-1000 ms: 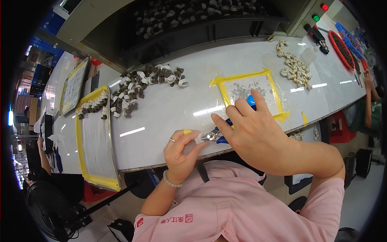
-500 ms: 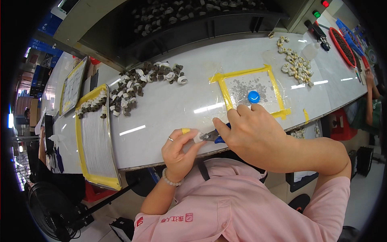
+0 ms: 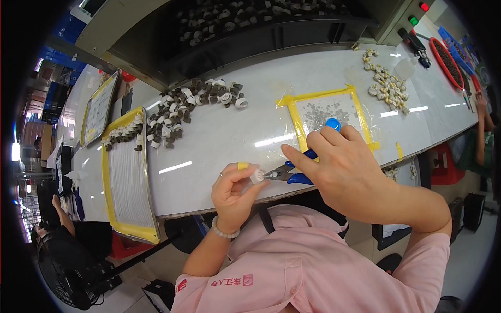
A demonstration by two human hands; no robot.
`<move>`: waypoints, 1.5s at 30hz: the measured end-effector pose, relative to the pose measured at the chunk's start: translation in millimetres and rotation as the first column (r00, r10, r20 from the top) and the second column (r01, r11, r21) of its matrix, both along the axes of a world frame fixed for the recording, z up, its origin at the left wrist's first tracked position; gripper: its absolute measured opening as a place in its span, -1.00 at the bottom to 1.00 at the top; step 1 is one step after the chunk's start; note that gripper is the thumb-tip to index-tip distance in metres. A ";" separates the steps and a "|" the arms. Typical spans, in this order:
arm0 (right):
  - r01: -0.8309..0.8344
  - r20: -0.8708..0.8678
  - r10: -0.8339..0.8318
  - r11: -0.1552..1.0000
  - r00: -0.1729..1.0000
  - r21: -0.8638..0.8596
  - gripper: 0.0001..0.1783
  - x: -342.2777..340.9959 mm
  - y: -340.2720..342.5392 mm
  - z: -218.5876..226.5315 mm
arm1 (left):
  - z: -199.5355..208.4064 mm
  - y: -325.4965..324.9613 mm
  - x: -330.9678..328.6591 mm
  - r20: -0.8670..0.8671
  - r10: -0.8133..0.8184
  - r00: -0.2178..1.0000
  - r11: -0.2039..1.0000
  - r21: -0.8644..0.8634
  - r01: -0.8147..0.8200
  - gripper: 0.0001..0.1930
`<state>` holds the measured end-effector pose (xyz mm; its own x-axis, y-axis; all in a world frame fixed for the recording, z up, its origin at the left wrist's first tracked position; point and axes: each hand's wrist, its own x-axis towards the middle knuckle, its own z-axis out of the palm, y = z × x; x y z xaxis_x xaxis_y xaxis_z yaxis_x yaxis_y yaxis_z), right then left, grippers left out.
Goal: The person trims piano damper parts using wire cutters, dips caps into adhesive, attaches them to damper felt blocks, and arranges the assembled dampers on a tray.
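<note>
My left hand (image 3: 235, 197) pinches a small white ring-like piece (image 3: 257, 176) between thumb and fingers, above the near edge of the bench; yellow tape wraps one finger. My right hand (image 3: 344, 166) grips blue-handled pliers (image 3: 300, 178), their handles spread apart. The jaw tips point left and reach the right side of the white piece; whether they touch it I cannot tell. Beyond my right hand, a blue cap (image 3: 333, 124) rests on a pale sheet framed with yellow tape (image 3: 313, 95), where many small clear bits are scattered.
A pile of white and dark brown pieces (image 3: 175, 112) lies at the far left. Beside it is a yellow-taped tray (image 3: 130, 193) with a row of similar pieces. Yellowish-white pieces (image 3: 389, 88) lie far right. A black bin (image 3: 271, 39) stands behind; a fan (image 3: 65, 271) is lower left.
My right hand has moved slightly right. The pliers' handles have spread wider, and their jaws have drawn back a little from the white piece. My left hand still holds the piece.
</note>
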<state>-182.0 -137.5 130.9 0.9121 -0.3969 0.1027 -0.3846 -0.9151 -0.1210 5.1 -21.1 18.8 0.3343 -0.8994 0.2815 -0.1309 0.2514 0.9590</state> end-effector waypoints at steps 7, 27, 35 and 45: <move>-0.016 0.018 0.019 0.993 1.000 -0.119 -0.54 8.0 2.4 3.2 | -0.7 -1.3 0.1 0.107 -0.023 0.994 0.999 -0.030 0.026 -0.63; 0.059 0.035 -0.069 0.968 0.997 0.243 -0.52 1.9 0.7 -16.3 | 27.6 -2.8 -6.7 -0.392 -0.047 0.919 0.949 0.268 0.163 -0.66; 0.046 0.066 -0.056 0.989 0.996 0.141 -0.54 3.7 -1.8 -20.5 | 31.9 -5.7 1.5 -0.615 -0.123 0.779 0.872 0.308 0.381 -0.59; 0.079 0.056 -0.089 0.984 0.994 0.161 -0.46 3.8 4.3 -12.3 | 10.8 1.5 -9.1 0.214 0.045 0.976 0.993 0.093 -0.066 -0.60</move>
<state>-178.2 -133.2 118.7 0.8687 -0.4874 0.0882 -0.4462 -0.8473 -0.2880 -4.0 -19.6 29.6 0.3270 -0.9080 0.2619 -0.3445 0.1436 0.9277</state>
